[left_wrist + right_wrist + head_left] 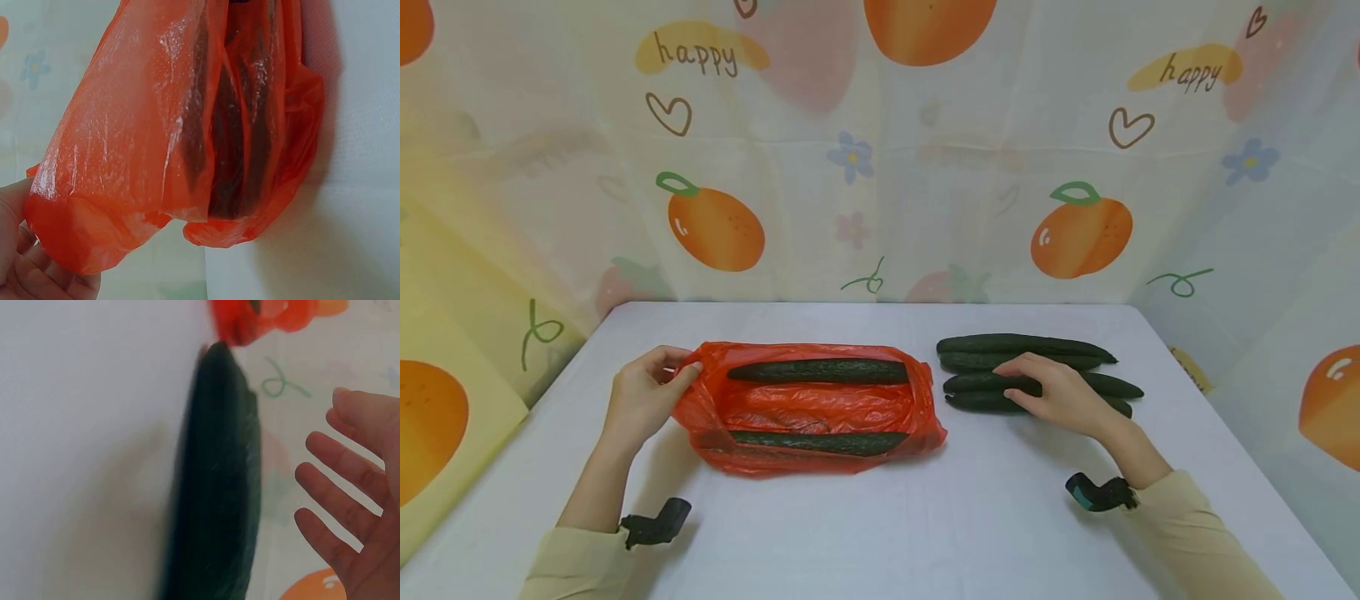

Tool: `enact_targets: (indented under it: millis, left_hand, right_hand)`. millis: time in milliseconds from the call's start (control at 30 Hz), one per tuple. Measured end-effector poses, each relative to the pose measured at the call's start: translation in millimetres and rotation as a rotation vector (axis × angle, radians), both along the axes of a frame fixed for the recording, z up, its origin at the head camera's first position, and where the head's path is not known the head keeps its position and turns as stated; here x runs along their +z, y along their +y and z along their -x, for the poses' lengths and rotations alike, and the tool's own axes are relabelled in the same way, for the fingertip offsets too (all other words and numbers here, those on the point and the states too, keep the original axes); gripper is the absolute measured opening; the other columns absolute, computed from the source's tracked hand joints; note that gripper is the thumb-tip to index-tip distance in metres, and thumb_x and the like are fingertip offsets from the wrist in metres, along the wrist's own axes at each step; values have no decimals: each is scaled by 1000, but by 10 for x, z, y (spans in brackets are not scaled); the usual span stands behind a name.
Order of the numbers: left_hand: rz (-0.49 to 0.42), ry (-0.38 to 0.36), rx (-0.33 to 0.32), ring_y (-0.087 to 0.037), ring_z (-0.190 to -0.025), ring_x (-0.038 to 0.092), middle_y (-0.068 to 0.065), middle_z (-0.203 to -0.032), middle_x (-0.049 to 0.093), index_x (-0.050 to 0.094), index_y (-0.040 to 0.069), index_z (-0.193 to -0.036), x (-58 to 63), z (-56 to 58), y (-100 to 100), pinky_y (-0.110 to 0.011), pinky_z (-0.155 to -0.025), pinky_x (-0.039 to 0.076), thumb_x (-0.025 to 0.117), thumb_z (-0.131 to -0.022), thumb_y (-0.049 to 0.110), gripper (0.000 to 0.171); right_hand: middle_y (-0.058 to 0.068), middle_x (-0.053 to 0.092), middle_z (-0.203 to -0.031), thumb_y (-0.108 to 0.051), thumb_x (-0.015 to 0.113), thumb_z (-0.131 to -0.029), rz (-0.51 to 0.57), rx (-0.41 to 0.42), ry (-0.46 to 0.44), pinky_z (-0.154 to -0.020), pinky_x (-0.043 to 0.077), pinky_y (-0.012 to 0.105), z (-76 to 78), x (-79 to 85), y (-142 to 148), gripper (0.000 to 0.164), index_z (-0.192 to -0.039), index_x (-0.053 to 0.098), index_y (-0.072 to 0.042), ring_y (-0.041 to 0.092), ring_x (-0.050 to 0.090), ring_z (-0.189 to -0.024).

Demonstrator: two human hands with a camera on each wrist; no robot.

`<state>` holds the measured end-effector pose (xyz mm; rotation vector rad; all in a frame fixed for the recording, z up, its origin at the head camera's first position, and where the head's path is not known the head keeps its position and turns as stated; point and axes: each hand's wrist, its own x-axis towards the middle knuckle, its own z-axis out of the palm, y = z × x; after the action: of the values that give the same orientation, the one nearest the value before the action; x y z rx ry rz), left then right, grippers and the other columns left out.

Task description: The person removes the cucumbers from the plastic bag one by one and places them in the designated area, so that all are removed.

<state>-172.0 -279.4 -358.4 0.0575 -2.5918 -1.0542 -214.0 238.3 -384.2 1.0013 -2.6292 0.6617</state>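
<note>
My left hand [643, 392] pinches the left edge of a red plastic bag [700, 417] between thumb and fingers. Through the bag's wide opening one cucumber [820, 371] shows at the back, and another cucumber [820, 442] lies along the front, partly behind the thin red film. To the right lie several more dark green cucumbers [1022, 342] side by side. Over them is my right hand [1060, 396], its fingers spread and apart from the cucumber [219, 475] in the right wrist view. In the left wrist view the bag [125, 125] hangs from the fingers of the left hand [37, 269].
Both stand on a white-covered table [880, 533]. A curtain [940, 192] printed with oranges and hearts rises behind its back edge. Black wrist cameras [658, 523] sit at both sleeve cuffs.
</note>
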Motion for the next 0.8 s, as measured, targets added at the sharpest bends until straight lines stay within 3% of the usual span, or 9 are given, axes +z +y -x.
enact_targets:
  millis: [400,633,800]
  left_hand:
    - [-2,-9,7,-9,-68,51,-15,-94,64,63,5,-105,0,-7,7,-18,-50,47,58,-90,30,29]
    - [9,46,11,-2,-64,51,-14,-91,66,64,5,-101,-16,6,24,-17,-51,45,61,-88,27,25]
    - [5,34,6,-3,-65,51,-15,-92,65,64,5,-102,-11,17,29,-17,-50,46,60,-89,28,27]
  right_hand:
    - [0,65,-107,-10,70,-80,141,76,15,-83,51,34,-28,175,-387,32,-111,62,-11,16,62,-98]
    - [2,65,-108,-9,69,-81,208,113,-27,-83,51,33,-82,250,-669,30,-111,62,-8,16,61,-98]
    - [4,66,-105,-8,68,-82,216,146,-41,-82,52,32,-81,263,-869,31,-112,62,-7,16,62,-96]
